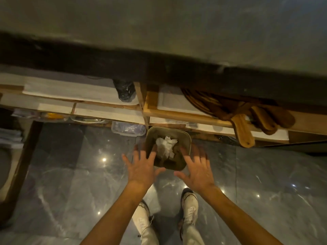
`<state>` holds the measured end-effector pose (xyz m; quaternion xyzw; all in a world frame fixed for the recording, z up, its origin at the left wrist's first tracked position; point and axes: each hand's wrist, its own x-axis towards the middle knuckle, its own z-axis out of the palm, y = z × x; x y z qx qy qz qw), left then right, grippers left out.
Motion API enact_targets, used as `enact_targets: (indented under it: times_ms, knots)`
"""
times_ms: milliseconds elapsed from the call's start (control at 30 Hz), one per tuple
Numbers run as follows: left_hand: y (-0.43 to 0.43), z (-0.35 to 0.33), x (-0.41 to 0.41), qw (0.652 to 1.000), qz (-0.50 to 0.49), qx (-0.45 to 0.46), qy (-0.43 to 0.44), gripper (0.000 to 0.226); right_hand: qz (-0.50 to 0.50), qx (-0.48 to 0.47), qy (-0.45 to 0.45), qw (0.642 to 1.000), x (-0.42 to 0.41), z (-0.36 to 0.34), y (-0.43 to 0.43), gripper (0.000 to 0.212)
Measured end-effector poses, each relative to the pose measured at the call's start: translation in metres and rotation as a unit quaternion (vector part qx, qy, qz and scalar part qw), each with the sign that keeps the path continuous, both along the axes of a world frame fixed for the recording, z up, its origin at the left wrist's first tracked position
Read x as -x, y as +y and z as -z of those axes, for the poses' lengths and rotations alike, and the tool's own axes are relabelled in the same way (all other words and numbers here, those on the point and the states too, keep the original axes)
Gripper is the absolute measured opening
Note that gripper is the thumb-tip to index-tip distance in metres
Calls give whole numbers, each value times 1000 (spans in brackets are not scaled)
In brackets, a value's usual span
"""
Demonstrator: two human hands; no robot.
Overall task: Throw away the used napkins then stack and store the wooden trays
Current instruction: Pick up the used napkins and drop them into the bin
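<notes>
Nearest, below the wrists: two white shoes [190, 204] on a glossy grey marble floor [70, 174].

Left hand [143, 171] was held palm down with fingers spread wide, gripping nothing. Right hand [198, 172] was the same, splayed and holding nothing. Thumbs pointed toward each other with a gap between. Fingertips of both were motion-blurred.

Under and just beyond the fingertips: a small square olive bin [187, 138] on the floor, its near rim showing between the two hands. The crumpled white napkins [166, 145] lay inside it, between the two sets of fingers.

Beyond the left hand's fingers: a clear plastic container [128, 129], just beside the bin's far-left corner.

Farther off: a wooden shelf [177, 114] lined with white paper. The wooden trays [244, 128], paddle-shaped with handles, lay piled on it beyond and right of the right hand, handles overhanging the edge. A black plastic bag [124, 91] sat on the shelf beyond the left hand.

Farthest: a grey counter [159, 23] over the shelf.
</notes>
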<state>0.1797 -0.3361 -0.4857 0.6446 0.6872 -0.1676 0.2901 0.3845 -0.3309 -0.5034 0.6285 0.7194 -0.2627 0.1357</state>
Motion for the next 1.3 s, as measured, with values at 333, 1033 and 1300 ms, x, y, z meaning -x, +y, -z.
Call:
enact_targets:
  times_ms: [333,1033,1300]
  knots:
    - [-81,-225,58,998,-57,-34,7,84,47,-23,23,998,29,-241,-68,96]
    - [-36,-434,94,981,48,-165,-91,73,92,-135,52,985,29,-457,-55,85]
    - [38,-453,78,982,48,-174,-55,68,136,-153,98,974,-2,-458,1,85]
